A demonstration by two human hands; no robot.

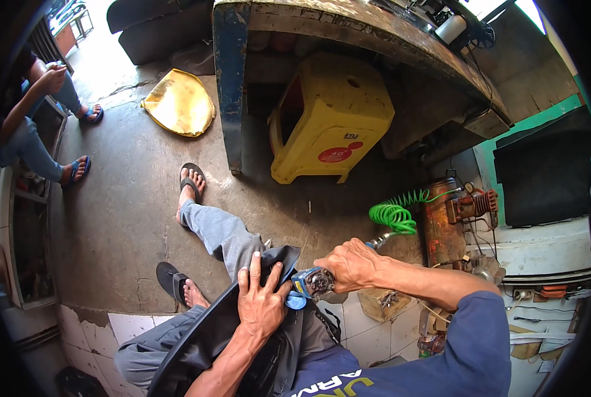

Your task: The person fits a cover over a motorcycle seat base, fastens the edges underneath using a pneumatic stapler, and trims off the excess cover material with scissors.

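Note:
A black seat-like shell with a loose dark cover (287, 257) lies across my lap, tilted from lower left to upper right. My left hand (262, 303) rests on the cover with its fingers stretched out and apart, pressing it against the shell's edge. In my right hand (352, 266) is a blue air staple gun (307, 283), my fingers wrapped round its handle. The gun's nose end is beside my left thumb, close to the cover; whether it touches cannot be seen. A green coiled air hose (393, 218) runs from the gun's handle toward a rusty compressor.
A yellow plastic stool (338, 119) stands under a worn workbench (232, 86). On the floor lies a yellow seat-shaped piece (180, 102). The rusty compressor (439, 231) is at right, a yellowish block (383, 302) nearer me. Another person (37, 126) sits at far left.

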